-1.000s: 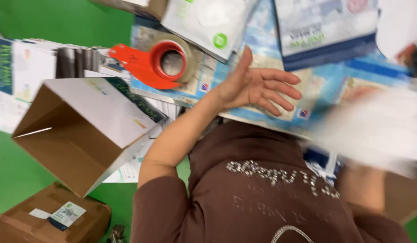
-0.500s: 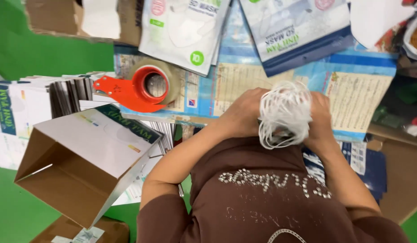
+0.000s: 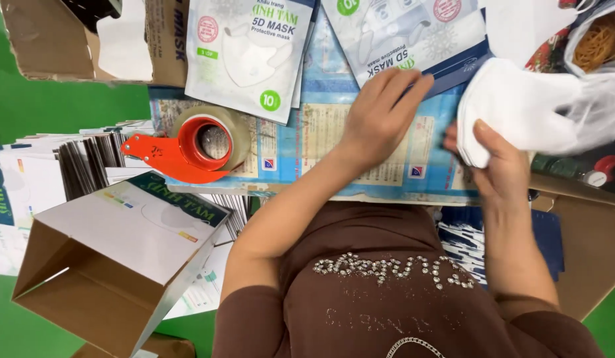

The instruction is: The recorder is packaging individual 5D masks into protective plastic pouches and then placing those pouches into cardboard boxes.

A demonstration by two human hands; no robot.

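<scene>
My left hand (image 3: 380,116) lies flat, fingers together, on a printed blue sheet (image 3: 301,149), its fingertips touching the lower edge of a mask packet (image 3: 413,33). My right hand (image 3: 496,162) grips a stack of white face masks (image 3: 513,106) at the right, thumb on top. The stack pokes out of a clear plastic bag (image 3: 596,113). A second mask packet (image 3: 247,53) lies to the left of my left hand.
A red tape dispenser (image 3: 188,149) sits on the sheet's left end. An open cardboard box (image 3: 115,258) lies at lower left beside stacked flat cartons (image 3: 62,166). A brown box (image 3: 55,36) is at top left, rubber bands (image 3: 596,43) at top right.
The bundle of white mask loops held in both hands is gone. My left hand has gone flat onto the sheet, and my right hand has moved right and taken the mask stack.
</scene>
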